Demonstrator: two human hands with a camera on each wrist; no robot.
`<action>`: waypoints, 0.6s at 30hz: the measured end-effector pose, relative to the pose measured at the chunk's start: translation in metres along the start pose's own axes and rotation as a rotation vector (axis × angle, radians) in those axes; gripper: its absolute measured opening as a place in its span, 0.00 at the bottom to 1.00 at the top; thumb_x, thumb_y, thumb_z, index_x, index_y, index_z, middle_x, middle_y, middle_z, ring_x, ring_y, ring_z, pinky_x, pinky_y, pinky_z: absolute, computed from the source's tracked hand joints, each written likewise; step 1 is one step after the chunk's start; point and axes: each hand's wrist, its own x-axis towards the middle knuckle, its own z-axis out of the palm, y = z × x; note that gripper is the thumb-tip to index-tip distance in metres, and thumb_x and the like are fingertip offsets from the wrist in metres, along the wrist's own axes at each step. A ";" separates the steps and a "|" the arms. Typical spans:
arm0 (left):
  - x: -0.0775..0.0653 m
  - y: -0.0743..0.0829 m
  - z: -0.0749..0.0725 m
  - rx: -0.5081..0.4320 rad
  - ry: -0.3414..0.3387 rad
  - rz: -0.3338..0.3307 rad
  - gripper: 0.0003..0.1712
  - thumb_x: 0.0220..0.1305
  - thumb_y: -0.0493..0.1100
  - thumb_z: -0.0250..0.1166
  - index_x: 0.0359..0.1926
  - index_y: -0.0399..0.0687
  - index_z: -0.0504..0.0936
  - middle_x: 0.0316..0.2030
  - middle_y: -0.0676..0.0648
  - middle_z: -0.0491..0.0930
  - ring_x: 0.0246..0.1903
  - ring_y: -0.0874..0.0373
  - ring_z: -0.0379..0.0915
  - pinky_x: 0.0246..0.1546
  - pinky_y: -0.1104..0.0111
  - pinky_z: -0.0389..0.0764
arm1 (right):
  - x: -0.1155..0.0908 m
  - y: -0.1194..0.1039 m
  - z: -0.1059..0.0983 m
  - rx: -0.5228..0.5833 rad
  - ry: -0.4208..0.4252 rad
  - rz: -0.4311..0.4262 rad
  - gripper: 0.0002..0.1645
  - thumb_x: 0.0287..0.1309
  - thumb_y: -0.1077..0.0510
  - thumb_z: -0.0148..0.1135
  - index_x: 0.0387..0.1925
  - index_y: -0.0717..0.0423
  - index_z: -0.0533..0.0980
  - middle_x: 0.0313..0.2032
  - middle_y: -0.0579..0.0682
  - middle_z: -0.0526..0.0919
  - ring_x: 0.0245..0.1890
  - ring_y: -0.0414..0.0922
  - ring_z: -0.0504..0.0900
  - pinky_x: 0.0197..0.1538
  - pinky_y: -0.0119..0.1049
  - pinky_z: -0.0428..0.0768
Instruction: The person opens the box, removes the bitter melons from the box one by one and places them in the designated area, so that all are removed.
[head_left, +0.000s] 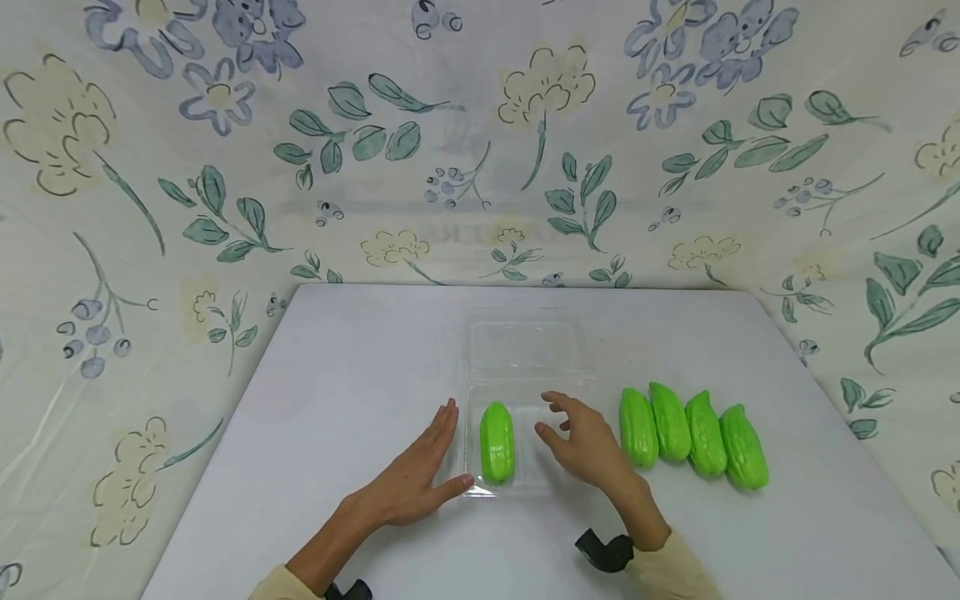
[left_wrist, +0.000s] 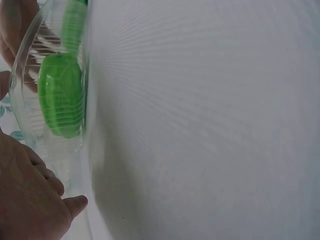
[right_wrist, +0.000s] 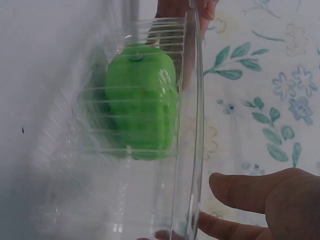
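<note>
A clear plastic clamshell box (head_left: 491, 493) lies unfolded on the white table. In the left part of its base sits a bright green, elongated, ribbed vegetable (head_left: 497, 443), which resembles a bitter melon and also shows through the box wall in both wrist views. My left hand (head_left: 411, 483) rests along the box's left side with straight fingers, its thumb at the front left corner. Over the right part of the base hovers my right hand (head_left: 583, 442), fingers loosely bent and apart, holding nothing. In the right wrist view its thumb (right_wrist: 245, 191) stands outside the clear rim (right_wrist: 196, 125).
Several matching green vegetables (head_left: 690, 433) lie side by side on the table, right of the box. The flat transparent lid (head_left: 525, 343) extends behind the base. A floral cloth (head_left: 457, 183) hangs behind the white tabletop (head_left: 337, 358) and surrounds its sides.
</note>
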 end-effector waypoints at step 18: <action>0.001 0.000 0.002 0.001 -0.008 0.012 0.54 0.69 0.68 0.51 0.77 0.40 0.37 0.77 0.44 0.35 0.75 0.56 0.30 0.70 0.56 0.52 | -0.002 -0.013 0.038 0.026 -0.100 -0.049 0.38 0.58 0.48 0.70 0.66 0.59 0.69 0.55 0.62 0.79 0.43 0.56 0.83 0.40 0.49 0.83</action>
